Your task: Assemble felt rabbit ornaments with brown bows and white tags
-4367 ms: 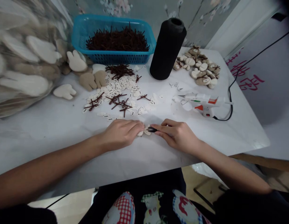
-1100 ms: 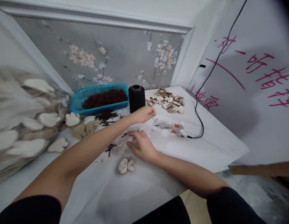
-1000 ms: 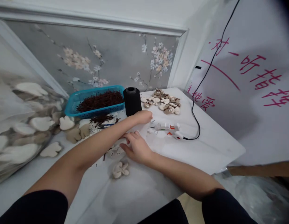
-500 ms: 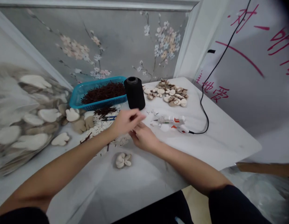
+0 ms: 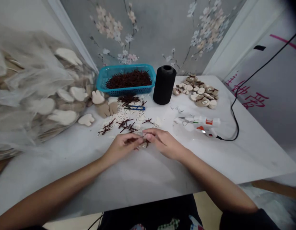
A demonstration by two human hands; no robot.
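Note:
My left hand [image 5: 125,145] and my right hand [image 5: 166,143] meet fingertip to fingertip just above the table. Both are closed in a pinch. Dark brown cord [image 5: 146,143] and a pale bit show beneath the fingertips, mostly covered by them; the cord seems to be in my left fingers. What my right fingers pinch is too small and hidden to name. Just beyond lie several loose brown cord bows [image 5: 125,125] and scattered small white tags [image 5: 112,113]. Blue thread snips [image 5: 136,108] rest on the tags.
A blue basket [image 5: 100,80] of brown bows stands at the back, beside a black thread cone [image 5: 164,84]. Right: a white glue gun [image 5: 211,123] with its cord, and a pile of small fabric bunnies [image 5: 200,91]. Left: a clear bag [image 5: 38,95] of fabric shapes.
The view has shifted, so the table items appear further right. My hands have come lower and nearer the table edge. The small beige bunny that lay before them no longer shows openly.

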